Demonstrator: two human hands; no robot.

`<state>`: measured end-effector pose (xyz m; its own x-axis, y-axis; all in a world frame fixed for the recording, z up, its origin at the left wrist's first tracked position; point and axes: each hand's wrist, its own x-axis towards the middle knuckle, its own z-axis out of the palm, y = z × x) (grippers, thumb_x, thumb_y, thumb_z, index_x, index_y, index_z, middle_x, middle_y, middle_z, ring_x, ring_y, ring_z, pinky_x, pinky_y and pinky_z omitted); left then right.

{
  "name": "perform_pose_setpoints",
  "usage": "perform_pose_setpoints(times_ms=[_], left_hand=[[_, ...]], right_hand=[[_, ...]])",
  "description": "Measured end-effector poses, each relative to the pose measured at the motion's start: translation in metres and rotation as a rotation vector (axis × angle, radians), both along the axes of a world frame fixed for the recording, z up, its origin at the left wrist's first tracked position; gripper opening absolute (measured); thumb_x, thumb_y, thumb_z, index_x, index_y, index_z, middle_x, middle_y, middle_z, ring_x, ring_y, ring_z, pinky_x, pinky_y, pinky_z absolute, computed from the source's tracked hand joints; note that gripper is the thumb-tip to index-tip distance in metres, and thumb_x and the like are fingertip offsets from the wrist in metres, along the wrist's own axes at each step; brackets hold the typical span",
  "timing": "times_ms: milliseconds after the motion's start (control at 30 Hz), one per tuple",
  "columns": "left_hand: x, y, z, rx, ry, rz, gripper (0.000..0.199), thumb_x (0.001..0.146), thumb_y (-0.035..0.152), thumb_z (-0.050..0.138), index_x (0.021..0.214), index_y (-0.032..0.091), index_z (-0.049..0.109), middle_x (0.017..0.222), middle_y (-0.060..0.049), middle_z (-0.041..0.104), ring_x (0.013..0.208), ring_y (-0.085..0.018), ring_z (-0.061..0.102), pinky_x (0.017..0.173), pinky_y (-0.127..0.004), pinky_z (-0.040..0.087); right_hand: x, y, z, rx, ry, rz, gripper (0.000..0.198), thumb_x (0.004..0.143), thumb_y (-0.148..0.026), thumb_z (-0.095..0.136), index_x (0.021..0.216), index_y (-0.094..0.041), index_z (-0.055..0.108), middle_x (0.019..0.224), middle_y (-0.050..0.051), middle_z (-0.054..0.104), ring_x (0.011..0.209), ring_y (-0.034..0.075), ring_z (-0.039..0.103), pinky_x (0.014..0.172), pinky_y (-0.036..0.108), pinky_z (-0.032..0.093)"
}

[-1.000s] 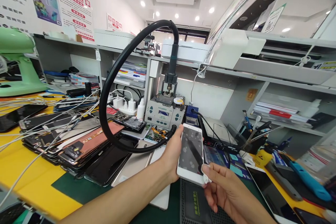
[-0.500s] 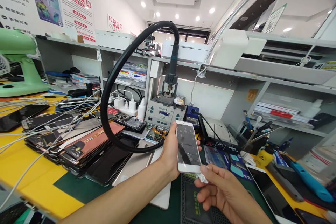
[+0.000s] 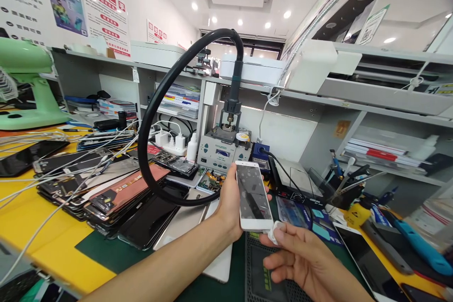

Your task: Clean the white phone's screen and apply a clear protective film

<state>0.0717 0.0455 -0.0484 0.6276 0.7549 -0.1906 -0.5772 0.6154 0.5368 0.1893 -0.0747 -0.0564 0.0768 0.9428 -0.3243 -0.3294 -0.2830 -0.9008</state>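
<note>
A white smartphone point(image 3: 254, 196) with a dark, spotted screen is gripped along its sides by my left hand point(image 3: 229, 203), thumb on the left edge and fingertips showing at the right. Close to the phone's lower right corner, my right hand point(image 3: 300, 255) pinches a small crumpled white wipe point(image 3: 273, 233) between thumb and finger; its other fingers are loosely curled. Whether the wipe touches the phone I cannot tell. Below both hands lies a black perforated mat point(image 3: 255, 269) on the green work surface.
A thick black hose point(image 3: 145, 151) loops up from the grey rework station point(image 3: 219, 151), just beyond my left hand. Stacked phone parts point(image 3: 116, 193) cover the left. Another white-framed phone point(image 3: 368, 259) and a blue-handled tool point(image 3: 421, 245) lie at the right.
The wipe in my right hand has shifted slightly up at the phone's lower right corner. My left hand keeps its hold on the phone, and the view has moved a little.
</note>
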Motion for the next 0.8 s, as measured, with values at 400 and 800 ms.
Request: perform_pose_setpoints(times_ms=[400,800], left_hand=[[0.002,-0.013,-0.002,0.003,-0.025,0.085,0.077,0.086,0.077,0.034,0.096,0.01,0.069,0.072,-0.011,0.068,0.059,-0.02,0.064,0.054,-0.028,0.049],[0.007,-0.027,-0.008,0.179,0.165,0.226,0.069,0.085,0.078,0.039,0.1,0.015,0.061,0.078,-0.006,0.064,0.067,-0.019,0.061,0.061,-0.027,0.046]], right_hand=[[-0.012,-0.001,-0.007,-0.007,0.091,0.018,0.026,0.073,-0.033,0.086,0.085,-0.013,0.074,0.086,0.007,0.077,0.065,0.017,0.071,0.061,0.027,0.057],[-0.02,0.0,-0.027,-0.127,0.271,0.055,0.03,0.069,-0.034,0.089,0.074,-0.013,0.069,0.073,0.004,0.077,0.056,0.016,0.072,0.051,0.022,0.056]])
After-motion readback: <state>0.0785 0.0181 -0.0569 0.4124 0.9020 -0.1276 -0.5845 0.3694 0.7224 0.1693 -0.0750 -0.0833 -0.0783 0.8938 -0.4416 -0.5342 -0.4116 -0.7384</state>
